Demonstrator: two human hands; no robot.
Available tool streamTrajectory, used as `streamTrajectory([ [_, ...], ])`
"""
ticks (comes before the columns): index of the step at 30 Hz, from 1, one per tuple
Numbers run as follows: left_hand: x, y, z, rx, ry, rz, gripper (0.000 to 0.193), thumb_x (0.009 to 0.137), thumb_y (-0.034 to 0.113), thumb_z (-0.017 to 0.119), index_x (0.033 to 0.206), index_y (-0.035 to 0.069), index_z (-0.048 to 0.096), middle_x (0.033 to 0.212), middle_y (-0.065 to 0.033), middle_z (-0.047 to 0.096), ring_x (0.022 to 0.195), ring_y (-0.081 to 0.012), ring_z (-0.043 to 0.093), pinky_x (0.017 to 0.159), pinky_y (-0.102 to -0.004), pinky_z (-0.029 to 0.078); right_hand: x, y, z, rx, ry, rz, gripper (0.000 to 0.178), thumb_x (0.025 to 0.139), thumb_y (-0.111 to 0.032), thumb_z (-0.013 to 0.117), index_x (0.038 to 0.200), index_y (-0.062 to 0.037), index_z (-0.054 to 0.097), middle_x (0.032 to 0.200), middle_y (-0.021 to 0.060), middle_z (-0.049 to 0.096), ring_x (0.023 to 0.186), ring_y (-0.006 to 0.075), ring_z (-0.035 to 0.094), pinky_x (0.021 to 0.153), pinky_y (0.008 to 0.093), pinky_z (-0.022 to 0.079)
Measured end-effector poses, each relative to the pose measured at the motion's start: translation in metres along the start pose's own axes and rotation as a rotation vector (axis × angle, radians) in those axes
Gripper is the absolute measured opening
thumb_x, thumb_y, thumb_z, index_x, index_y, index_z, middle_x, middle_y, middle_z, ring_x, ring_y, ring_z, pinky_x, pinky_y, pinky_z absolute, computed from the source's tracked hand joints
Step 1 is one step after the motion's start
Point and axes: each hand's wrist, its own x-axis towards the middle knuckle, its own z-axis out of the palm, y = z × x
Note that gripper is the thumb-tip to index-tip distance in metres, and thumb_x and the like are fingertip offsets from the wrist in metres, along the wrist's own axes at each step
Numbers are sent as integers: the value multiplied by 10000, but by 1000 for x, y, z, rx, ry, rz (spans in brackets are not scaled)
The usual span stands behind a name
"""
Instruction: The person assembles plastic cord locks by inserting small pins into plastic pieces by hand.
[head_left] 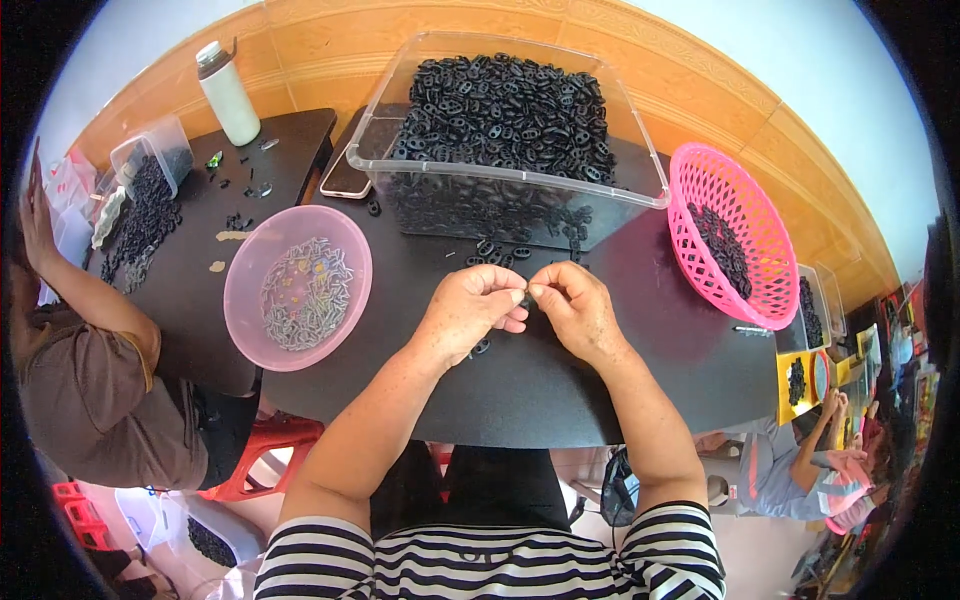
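Above the dark table, my left hand and my right hand meet fingertip to fingertip. Both pinch at a small black piece, mostly hidden by the fingers. Just beyond them lie several loose oval black plastic pieces with two holes. Another black piece rests by my left wrist. Behind, a clear plastic bin is heaped with the same pieces. To the left, a pink translucent bowl holds many small grey parts and a few yellowish ones.
A pink lattice basket with black pieces stands to the right. A phone lies beside the bin, and a white bottle stands at the back left. One person sits at the left; another works at the far right.
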Motion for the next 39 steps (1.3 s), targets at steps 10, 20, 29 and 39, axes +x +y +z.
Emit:
streamTrajectory([
  [10, 0, 2, 0, 61, -16, 43, 195, 789, -5, 545, 984, 9, 536, 842, -49, 548, 710, -120, 560, 610, -230, 488, 3, 3, -11, 52, -93, 84, 59, 814, -80, 552, 807, -22, 551, 719, 4, 542, 646, 75, 506, 598, 229, 430],
  [20, 0, 1, 1, 160, -47, 36, 225, 776, 8, 561, 998, 28, 531, 836, -30, 539, 724, -103, 543, 617, -228, 476, 1, 4, -11, 92, -159, 97, 74, 813, -98, 556, 794, -27, 557, 683, -8, 542, 626, 68, 500, 575, 226, 424],
  [29, 0, 1, 0, 152, -75, 40, 214, 785, 10, 558, 997, 28, 529, 843, -30, 543, 731, -104, 545, 629, -228, 479, 2, -6, -15, 72, -211, 149, 102, 763, -112, 568, 777, -11, 561, 736, 95, 587, 707, 189, 572, 648, 308, 441],
  [39, -1, -5, 5, 15, -21, 96, 189, 780, -27, 552, 964, 1, 516, 834, -71, 561, 709, -133, 571, 649, -256, 507, 1, 3, -7, 65, -164, 96, 98, 778, -111, 557, 797, -16, 544, 776, 103, 590, 735, 214, 576, 664, 310, 442],
])
